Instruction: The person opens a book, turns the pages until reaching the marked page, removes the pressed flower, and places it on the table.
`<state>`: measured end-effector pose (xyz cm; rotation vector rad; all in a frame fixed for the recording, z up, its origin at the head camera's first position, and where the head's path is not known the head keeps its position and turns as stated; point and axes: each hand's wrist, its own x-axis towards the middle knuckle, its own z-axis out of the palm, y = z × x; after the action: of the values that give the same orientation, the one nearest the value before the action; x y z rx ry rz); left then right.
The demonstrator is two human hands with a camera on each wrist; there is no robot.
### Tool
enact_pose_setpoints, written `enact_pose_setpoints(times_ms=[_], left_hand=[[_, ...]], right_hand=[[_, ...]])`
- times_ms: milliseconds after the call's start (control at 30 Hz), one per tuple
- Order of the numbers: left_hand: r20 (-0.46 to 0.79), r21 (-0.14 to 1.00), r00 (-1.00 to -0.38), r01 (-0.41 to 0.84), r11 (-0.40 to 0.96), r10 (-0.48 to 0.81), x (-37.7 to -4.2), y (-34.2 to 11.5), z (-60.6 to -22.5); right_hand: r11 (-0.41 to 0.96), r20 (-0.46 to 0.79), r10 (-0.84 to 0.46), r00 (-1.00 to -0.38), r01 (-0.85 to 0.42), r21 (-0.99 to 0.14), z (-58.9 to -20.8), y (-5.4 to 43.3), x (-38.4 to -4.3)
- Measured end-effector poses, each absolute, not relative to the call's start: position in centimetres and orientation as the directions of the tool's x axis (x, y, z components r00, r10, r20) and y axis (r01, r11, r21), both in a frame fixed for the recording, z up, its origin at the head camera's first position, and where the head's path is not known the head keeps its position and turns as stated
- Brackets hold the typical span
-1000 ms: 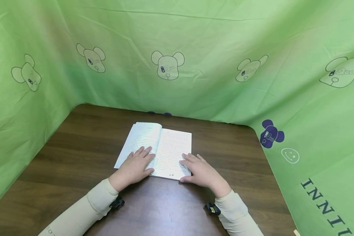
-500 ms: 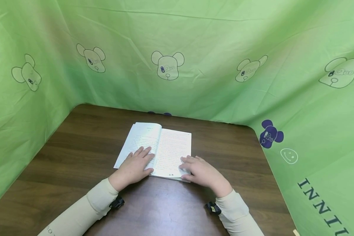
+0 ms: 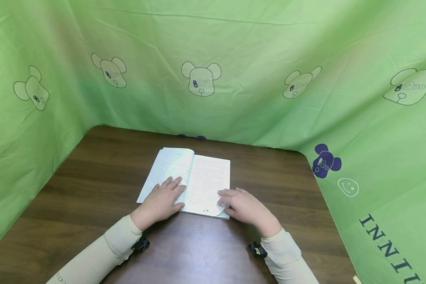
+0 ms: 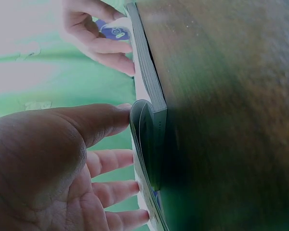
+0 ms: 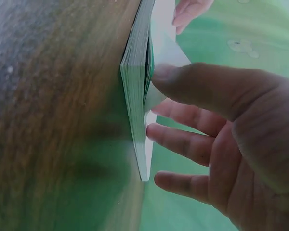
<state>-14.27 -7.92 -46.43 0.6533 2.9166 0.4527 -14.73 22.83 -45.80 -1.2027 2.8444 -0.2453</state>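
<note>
The print on my book's left page and right page is too small to read from the head view. My left hand hides the lower part of the first, my right hand some of the second near its outer corner. The bottom edge crops my left sleeve and right sleeve, and a pale thing I can't identify. The table conceals most of a purple figure on the curtain. In both wrist views the tabletop blurs, and my nearer hand runs out of frame; in the right one, the top edge cuts off my other hand.
</note>
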Motion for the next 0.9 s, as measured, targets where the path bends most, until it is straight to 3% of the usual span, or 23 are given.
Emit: enact_pose_setpoints(times_ms=[533,900], left_hand=[[-0.049,0.308,-0.900,0.399,0.864,0.433,-14.23,-7.92,-46.47],[-0.054,0.320,-0.896,0.403,0.857,0.441,-14.24,-7.89,-46.95]], right_hand=[[0.720,0.130,-0.670,-0.731,-0.682,-0.124,-45.59,22.71,-15.09],[0.757,0.357,-0.588,-0.726,-0.649,-0.073,-45.27,22.41,-15.38]])
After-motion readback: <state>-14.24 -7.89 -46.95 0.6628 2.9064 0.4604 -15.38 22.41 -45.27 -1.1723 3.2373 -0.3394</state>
